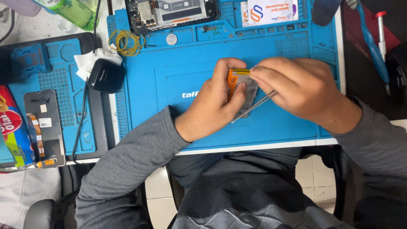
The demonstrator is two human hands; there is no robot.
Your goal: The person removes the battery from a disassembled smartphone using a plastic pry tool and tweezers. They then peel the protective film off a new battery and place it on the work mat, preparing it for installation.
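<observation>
My left hand [214, 104] grips a small grey phone battery [244, 91] with an orange edge and a yellow strip at its top, holding it above the blue silicone repair mat [178, 72]. My right hand [296, 87] pinches the yellow strip at the battery's top corner and also holds metal tweezers [253, 107], which slant down to the left beneath the battery. Both hands touch the battery. At the mat's far edge lies an opened phone [171, 15] with its circuit board exposed.
Yellow rubber bands [126, 42] and a coin cell [171, 39] lie on the mat's far part. A black device with a cable [106, 75] sits left of the mat. A detached phone screen [44, 127] rests on a second blue mat. A blue-handled tool [373, 46] lies at right.
</observation>
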